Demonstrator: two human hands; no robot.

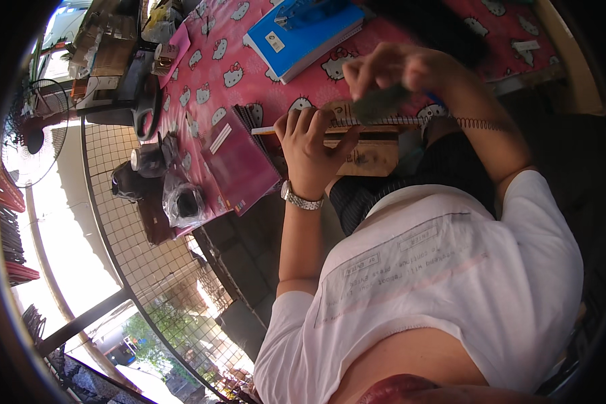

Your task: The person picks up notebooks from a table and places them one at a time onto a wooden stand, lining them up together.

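Observation:
My left hand (308, 145), with a metal watch on its wrist, grips a brown wooden-looking piece (370, 160) at the table's near edge. Its fingers bend over the top and the thumb lies apart on the near side. Along that piece runs a dark spiral binding coil (479, 124), whose loose end stretches right past my right forearm. A white stick (264, 130) pokes out left of my left fingers. My right hand (411, 71), smeared by motion, is raised above the coil. Its fingers are bent around a dark greenish object (382, 102), too blurred to name.
A pink patterned tablecloth (233, 74) covers the table. Beyond my hands lies a thick blue book (303, 40). Spiral-bound purple notebooks (239, 168) overhang the near edge at left, with white strips on top. Plastic-wrapped items (182, 202) sit at the corner; a fan (35, 135) stands far left.

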